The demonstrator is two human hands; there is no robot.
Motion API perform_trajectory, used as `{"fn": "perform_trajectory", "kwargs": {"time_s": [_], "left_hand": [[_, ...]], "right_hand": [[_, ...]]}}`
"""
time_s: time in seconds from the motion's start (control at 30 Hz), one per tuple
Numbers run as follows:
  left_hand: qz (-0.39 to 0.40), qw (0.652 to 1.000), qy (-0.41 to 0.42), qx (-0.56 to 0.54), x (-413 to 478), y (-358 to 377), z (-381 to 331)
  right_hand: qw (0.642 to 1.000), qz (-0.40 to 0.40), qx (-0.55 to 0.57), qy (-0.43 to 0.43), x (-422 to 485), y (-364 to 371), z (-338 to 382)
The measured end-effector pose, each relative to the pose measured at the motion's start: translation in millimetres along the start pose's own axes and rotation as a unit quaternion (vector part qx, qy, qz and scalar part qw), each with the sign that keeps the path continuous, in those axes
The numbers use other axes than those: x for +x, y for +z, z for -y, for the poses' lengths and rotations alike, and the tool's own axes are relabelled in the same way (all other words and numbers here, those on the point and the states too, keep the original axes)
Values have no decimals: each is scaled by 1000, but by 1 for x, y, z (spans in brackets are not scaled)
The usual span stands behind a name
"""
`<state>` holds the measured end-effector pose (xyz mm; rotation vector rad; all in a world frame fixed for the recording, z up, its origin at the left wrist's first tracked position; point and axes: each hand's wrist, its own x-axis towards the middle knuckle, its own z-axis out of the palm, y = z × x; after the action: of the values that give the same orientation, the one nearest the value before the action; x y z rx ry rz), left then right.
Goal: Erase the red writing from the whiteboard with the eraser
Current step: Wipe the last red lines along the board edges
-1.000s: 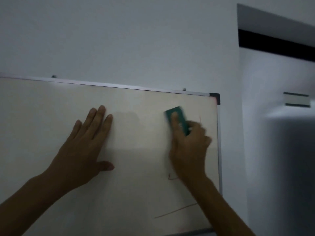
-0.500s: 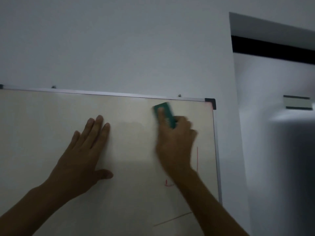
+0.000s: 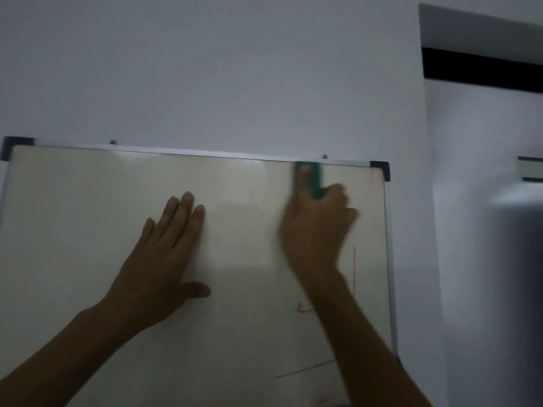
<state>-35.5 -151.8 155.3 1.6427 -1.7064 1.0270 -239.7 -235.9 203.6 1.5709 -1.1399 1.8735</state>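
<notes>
A whiteboard (image 3: 73, 230) with a silver frame hangs on the wall. My right hand (image 3: 316, 230) presses a green eraser (image 3: 316, 180) against the board, right under its top edge near the right corner; the hand is motion-blurred. My left hand (image 3: 164, 257) lies flat on the board's middle, fingers together and thumb out. Faint red writing remains on the right: a vertical stroke (image 3: 354, 268), a small curved mark (image 3: 304, 309) partly behind my forearm, and a slanted line (image 3: 305, 369) lower down.
A plain grey wall (image 3: 205, 69) rises above the board. To the right is a recess with a dark band (image 3: 482, 70) across its top and a small wall plate (image 3: 530, 169). The room is dim.
My right hand has carried the eraser up and left to the board's top edge, uncovering the vertical red stroke. The view shifted, so more of the board's left side shows. My left hand stays flat.
</notes>
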Motion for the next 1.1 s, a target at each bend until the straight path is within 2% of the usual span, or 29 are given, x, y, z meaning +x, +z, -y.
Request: {"fn": "perform_trajectory", "kwargs": {"time_s": [0.1, 0.17, 0.23, 0.33, 0.4, 0.5, 0.63, 0.73, 0.77, 0.83, 0.93, 1.0, 1.07, 1.1], "left_hand": [[0, 1000, -2, -4, 0, 0, -1], [2, 1000, 1, -1, 0, -2, 1], [-1, 1000, 4, 1, -1, -3, 4], [-3, 1000, 10, 0, -3, -2, 4], [-1, 1000, 11, 3, -3, -1, 3], [2, 1000, 13, 10, -1, -2, 0], [-4, 1000, 21, 6, 0, 0, 0], [-10, 1000, 25, 4, 1, 1, 2], [-9, 1000, 28, 4, 1, 1, 3], [-13, 999, 29, 3, 1, 1, 5], [-16, 999, 33, 7, 0, 1, 5], [-15, 999, 31, 10, 1, 2, 4], [-14, 999, 32, 11, 2, 4, 4], [-14, 999, 33, 11, 3, 4, 5]], "right_hand": [[984, 35, 11, -175, -31, 7, 29], [972, 48, -10, -232, -24, 6, 18], [982, 29, -23, -183, -7, 0, -12], [998, -14, -53, -42, 18, -17, -75], [999, 0, -46, 27, 24, -28, -105], [999, 18, -11, 31, 9, -27, -110], [989, 66, -19, -134, -73, -24, -84], [949, 131, -28, -285, -126, -29, -91], [939, 142, -30, -312, -126, -33, -100], [949, 127, -43, -284, -103, -38, -116], [988, 54, -57, -132, -55, -40, -135], [998, 33, -23, -49, -47, -37, -133], [999, 23, -3, -33, -66, -31, -120], [998, 32, 6, -56, -83, -29, -111]]}}
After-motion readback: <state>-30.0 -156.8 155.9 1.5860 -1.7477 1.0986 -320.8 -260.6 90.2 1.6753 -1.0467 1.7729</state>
